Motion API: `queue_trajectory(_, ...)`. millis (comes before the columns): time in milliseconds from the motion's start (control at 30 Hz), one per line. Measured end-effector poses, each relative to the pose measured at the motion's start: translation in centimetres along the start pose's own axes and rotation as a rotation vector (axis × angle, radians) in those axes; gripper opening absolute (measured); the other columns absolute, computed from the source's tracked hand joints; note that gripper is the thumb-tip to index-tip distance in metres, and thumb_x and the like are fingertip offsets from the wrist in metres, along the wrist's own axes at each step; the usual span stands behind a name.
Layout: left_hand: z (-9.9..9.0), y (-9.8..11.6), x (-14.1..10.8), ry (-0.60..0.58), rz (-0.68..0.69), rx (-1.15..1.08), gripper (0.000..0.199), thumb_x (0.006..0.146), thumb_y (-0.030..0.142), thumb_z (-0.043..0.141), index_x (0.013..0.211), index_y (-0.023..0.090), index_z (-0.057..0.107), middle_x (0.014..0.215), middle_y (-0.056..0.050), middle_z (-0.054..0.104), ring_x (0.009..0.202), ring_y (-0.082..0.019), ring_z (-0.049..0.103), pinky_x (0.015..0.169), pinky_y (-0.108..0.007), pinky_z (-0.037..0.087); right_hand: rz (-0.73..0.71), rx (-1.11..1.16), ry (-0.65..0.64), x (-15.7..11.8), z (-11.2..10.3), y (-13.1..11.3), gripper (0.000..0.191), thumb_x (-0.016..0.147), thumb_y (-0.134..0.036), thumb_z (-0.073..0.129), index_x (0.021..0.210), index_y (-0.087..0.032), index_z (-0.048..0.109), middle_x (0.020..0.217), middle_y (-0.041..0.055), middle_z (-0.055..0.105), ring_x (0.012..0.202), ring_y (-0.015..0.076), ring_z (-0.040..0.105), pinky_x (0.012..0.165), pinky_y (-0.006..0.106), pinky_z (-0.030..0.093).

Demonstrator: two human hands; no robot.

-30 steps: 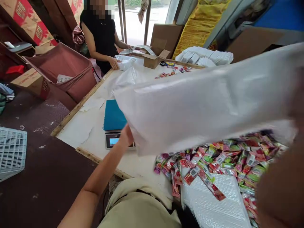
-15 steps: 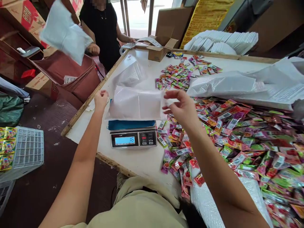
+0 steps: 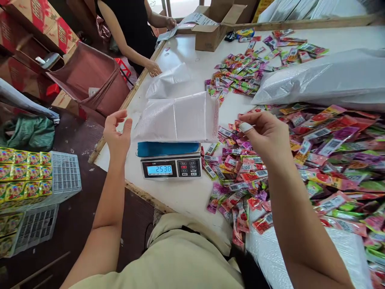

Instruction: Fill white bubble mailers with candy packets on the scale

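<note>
A white padded mailer bag (image 3: 180, 118) lies across the blue pan (image 3: 168, 148) of a digital scale (image 3: 171, 166). The lit display seems to read 253.8. My left hand (image 3: 117, 130) hovers just off the bag's left end, thumb and fingers curved apart with nothing between them. On the other side, my right hand (image 3: 264, 132) is above the candy sachets (image 3: 249, 164), clear of the bag's right end. Its fingers are bent, nothing shows in them, and something white covers the thumb tip. Behind the scale rests another white mailer (image 3: 170, 80).
Across the table, a co-worker's hand (image 3: 154, 68) is at the edge beside the rear mailer; the other holds a label strip (image 3: 195, 19) by an open carton (image 3: 207, 38). Large white mailers (image 3: 319, 80) lie at right. Crates (image 3: 66, 172) stand on the floor at left.
My hands have moved outward from the mailer on the scale. The display went from about 16 to about 253.8. The mailer in the air at upper left is gone from there.
</note>
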State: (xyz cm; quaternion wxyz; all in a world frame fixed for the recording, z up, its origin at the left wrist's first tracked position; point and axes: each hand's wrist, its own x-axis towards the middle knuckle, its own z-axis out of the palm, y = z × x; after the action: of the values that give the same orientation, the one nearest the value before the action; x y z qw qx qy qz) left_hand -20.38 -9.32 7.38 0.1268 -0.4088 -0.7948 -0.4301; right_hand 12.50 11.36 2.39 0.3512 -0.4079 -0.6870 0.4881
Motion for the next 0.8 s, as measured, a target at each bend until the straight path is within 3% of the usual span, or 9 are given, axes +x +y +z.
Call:
queue_trajectory(100,0.0,-0.1,-0.6,-0.045,0.039,0.103,0.027,0.093,0.042,0.062,0.110,0.021,0.067,0.111,-0.007,0.070,0.102,-0.021,0.064,0.097,-0.037,0.048,-0.005,-0.011,-0.035,0.6,0.3,0.7,0.018,0.084,-0.037,0.066,0.097,-0.025,0.067,0.092,0.0063,0.070,0.069,0.0212,0.065,0.065,0.042,0.056)
queue_trajectory(200,0.9,-0.4,-1.5,-0.203,0.194,0.205,0.033,0.088,0.046,0.070,0.113,0.023,0.067,0.117,-0.009,0.068,0.113,-0.026,0.060,0.104,-0.042,0.043,-0.022,-0.032,-0.075,0.9,1.1,1.3,0.025,0.085,-0.038,0.065,0.104,-0.024,0.067,0.094,0.0066,0.071,0.073,0.0208,0.067,0.070,0.041,0.057)
queue_trajectory(333,2.8,-1.8,-3.0,-0.455,0.326,0.382,0.037,0.082,0.040,0.076,0.115,0.025,0.066,0.129,-0.012,0.065,0.121,-0.032,0.055,0.107,-0.047,0.036,-0.195,-0.073,-0.312,-0.5,3.6,0.9,0.038,0.083,-0.031,0.067,0.120,-0.023,0.064,0.107,0.0077,0.074,0.097,0.0233,0.070,0.090,0.042,0.056)
queue_trajectory(433,3.3,-3.6,-3.3,-0.421,0.300,0.468,0.020,0.086,0.029,0.068,0.105,0.025,0.068,0.117,-0.012,0.069,0.114,-0.032,0.057,0.103,-0.047,0.035,-0.339,-0.049,-0.582,-1.9,5.1,-0.6,0.033,0.088,-0.022,0.057,0.120,-0.021,0.065,0.113,0.0082,0.074,0.103,0.0221,0.070,0.094,0.039,0.056)
queue_trajectory(500,2.9,-4.8,-3.0,-0.372,0.308,0.478,0.015,0.087,0.027,0.065,0.102,0.025,0.069,0.113,-0.011,0.069,0.111,-0.031,0.057,0.102,-0.047,0.033,-0.393,-0.050,-0.667,-2.4,5.2,-1.5,0.034,0.091,-0.016,0.050,0.122,-0.020,0.065,0.120,0.0085,0.072,0.111,0.0214,0.068,0.097,0.037,0.054)
queue_trajectory(633,2.0,-6.3,-2.5,-0.326,0.360,0.451,0.020,0.087,0.031,0.063,0.104,0.023,0.069,0.113,-0.012,0.070,0.110,-0.030,0.058,0.102,-0.045,0.032,-0.311,-0.217,-0.574,-1.7,5.8,-2.1,0.046,0.087,-0.005,0.041,0.126,-0.018,0.063,0.125,0.0113,0.068,0.115,0.0236,0.064,0.097,0.038,0.052)
queue_trajectory(800,2.2,-6.5,-2.8,-0.264,0.418,0.406,0.024,0.087,0.033,0.064,0.108,0.021,0.069,0.115,-0.013,0.070,0.109,-0.029,0.059,0.101,-0.044,0.033,-0.252,-0.402,-0.508,-0.3,11.3,-1.5,0.070,0.081,-0.008,0.056,0.148,-0.014,0.042,0.145,0.0215,0.051,0.122,0.0310,0.058,0.099,0.045,0.051)
